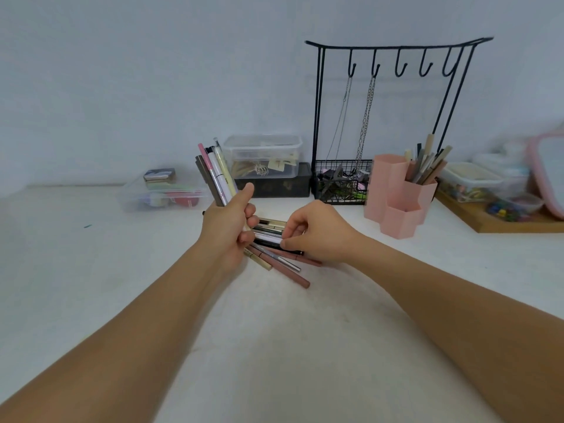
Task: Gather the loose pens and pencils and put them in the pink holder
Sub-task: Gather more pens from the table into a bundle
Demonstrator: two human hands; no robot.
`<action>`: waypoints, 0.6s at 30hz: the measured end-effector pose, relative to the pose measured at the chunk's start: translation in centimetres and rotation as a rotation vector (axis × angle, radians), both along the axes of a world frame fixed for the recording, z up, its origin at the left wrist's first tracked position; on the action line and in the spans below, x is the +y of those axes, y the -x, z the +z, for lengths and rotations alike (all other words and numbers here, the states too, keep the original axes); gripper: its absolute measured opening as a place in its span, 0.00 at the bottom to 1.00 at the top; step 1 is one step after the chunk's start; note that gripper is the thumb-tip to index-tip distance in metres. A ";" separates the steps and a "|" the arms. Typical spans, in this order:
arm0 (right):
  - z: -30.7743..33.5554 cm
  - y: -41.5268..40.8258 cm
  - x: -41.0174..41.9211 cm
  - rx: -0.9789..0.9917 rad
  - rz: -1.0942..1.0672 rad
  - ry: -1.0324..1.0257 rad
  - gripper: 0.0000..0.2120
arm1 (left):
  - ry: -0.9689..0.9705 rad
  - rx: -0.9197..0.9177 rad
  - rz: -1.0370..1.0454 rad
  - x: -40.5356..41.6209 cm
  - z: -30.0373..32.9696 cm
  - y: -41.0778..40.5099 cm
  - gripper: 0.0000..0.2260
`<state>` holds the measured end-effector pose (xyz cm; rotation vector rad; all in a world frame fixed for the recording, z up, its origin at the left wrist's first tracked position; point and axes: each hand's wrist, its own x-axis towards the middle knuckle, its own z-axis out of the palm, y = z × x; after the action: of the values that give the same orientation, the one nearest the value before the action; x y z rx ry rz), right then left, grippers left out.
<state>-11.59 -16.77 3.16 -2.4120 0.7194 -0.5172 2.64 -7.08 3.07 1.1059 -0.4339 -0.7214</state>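
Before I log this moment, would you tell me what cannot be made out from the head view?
- Lower ends of the pen bundle: hidden inside the left hand.
- Which loose pen is pinched: covered by the right hand's fingers.
- Pink-framed object: blurred, cut off by the right edge.
- Two front cells of the pink hexagonal holder: insides hidden by their walls.

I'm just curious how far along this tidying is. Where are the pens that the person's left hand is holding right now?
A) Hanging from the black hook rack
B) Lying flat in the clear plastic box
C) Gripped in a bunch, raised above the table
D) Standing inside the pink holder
C: the left hand grips a bunch of pens pointing upward, well left of the pink holder, while more pens lie on the table.
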 end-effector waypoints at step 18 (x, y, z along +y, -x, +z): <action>2.2 0.8 -0.3 0.051 -0.106 -0.194 0.12 | -0.017 -0.075 0.040 0.2 0.1 0.8 0.17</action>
<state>-12.36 -17.05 5.32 -2.2220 0.8820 -0.4086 1.86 -6.88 3.17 1.1573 -0.4689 -0.6515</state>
